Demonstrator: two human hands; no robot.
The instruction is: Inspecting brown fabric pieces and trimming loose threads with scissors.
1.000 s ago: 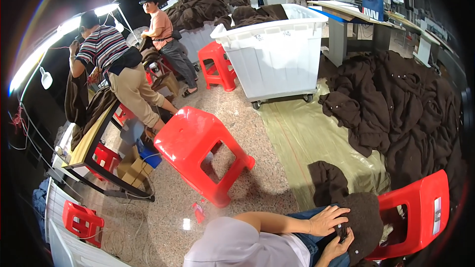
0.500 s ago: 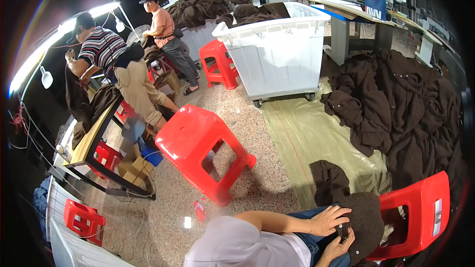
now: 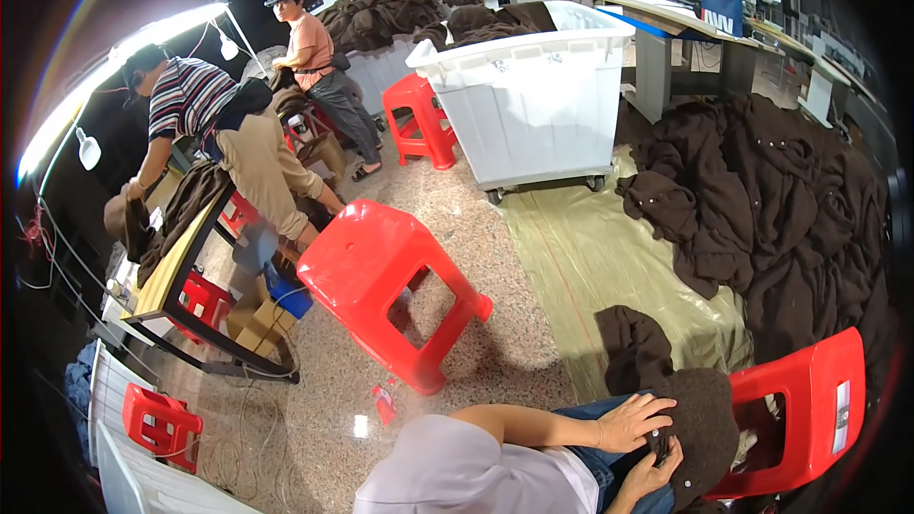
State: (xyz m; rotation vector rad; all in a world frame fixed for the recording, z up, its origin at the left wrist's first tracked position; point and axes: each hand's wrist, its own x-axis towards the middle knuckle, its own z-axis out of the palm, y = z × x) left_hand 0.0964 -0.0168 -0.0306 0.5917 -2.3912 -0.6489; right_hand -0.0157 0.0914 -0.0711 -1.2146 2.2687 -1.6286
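Note:
At the lower right, a dark brown knit garment (image 3: pixel 706 428) lies over my lap, with a small pale button or snap near its lower edge. My left hand (image 3: pixel 636 423) rests on its near edge with the fingers bent over the fabric. Just below, my right hand (image 3: pixel 659 474) is closed, thumb and fingers pinching the edge of the same garment. A small black part shows between the two hands; I cannot make out whether it is fabric or a tool. Some fingertips are hidden by the cloth.
A red stool (image 3: pixel 800 409) stands right beside the garment, another red stool (image 3: pixel 381 276) ahead. Brown garments (image 3: pixel 762 200) are heaped on greenish sheeting (image 3: pixel 557 276) at right. Beyond stands a white wheeled bin (image 3: pixel 533 114). Two people work at left near a table (image 3: pixel 181 266).
My hands and the garment look almost unmoved. At left, the person in the striped shirt has bent forward and lowered their arms with a brown garment.

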